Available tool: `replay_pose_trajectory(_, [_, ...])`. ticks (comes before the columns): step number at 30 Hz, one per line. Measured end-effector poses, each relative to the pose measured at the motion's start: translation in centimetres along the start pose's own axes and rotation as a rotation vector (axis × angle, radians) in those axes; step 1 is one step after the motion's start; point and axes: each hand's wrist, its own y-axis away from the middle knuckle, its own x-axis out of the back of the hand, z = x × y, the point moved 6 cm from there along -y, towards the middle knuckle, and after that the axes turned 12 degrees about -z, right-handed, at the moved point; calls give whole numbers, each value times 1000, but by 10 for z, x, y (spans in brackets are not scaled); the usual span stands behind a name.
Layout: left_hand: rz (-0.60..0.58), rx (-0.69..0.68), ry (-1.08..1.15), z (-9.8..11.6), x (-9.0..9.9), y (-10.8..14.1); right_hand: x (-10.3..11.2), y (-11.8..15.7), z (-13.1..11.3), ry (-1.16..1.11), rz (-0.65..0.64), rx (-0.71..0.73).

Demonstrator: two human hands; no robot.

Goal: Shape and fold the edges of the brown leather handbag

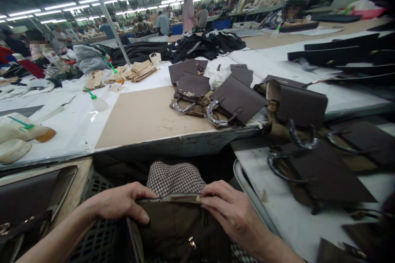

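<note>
On my lap, over checked cloth (174, 176), lies a dark olive-brown handbag (169, 222) with a small gold metal fitting on it. My left hand (123, 201) grips the bag's upper edge at the left, thumb on the near side and fingers behind. At the right end of the same edge, my right hand (230, 209) pinches the rim, with a small pale bit showing by the fingertips. The bag's lower part runs out of the picture.
Dark brown handbags (239, 98) with wrapped handles lie on the table ahead; more handbags (327, 168) cover the right-hand table. Glue bottles (98, 102) stand at left. A plastic crate (98, 201) is beside my left arm. Other people work far back.
</note>
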Motion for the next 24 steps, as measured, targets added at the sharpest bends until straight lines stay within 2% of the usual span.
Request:
replay_pose_trajectory(4, [3, 6, -47, 4, -1, -1, 1, -3, 2, -52, -135, -133])
replay_pose_trajectory(8, [6, 16, -63, 8, -2, -4, 7, -6, -2, -85, -210, -192])
replay_pose_trajectory(12, [4, 10, -34, 10, -5, -4, 7, -5, 12, -280, -154, -383])
replay_pose_trajectory(16, [29, 13, -38, 11, -6, -2, -7, -2, 31, -484, -59, -570])
replay_pose_trajectory(21, [36, 24, -17, 7, -5, -2, -20, 3, 47, -663, 50, -634])
replay_pose_trajectory(24, [36, 34, -15, 4, -2, -3, -21, 4, 49, -807, -15, -600])
